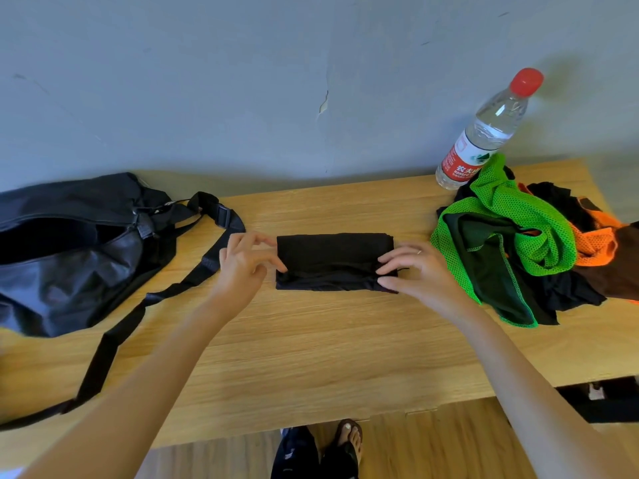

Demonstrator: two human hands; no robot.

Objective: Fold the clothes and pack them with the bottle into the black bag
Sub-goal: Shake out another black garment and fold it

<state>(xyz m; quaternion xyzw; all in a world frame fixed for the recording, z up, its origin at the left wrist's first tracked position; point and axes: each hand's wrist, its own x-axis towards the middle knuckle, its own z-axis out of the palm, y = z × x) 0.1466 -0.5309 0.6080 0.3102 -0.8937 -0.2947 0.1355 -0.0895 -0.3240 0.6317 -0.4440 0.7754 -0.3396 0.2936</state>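
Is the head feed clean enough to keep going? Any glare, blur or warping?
Head view: even soft light and sharp at the folded black garment; wide-angle bowing at the edges leans the bottle; small highlights on its plastic; black bag interior too dark to read.
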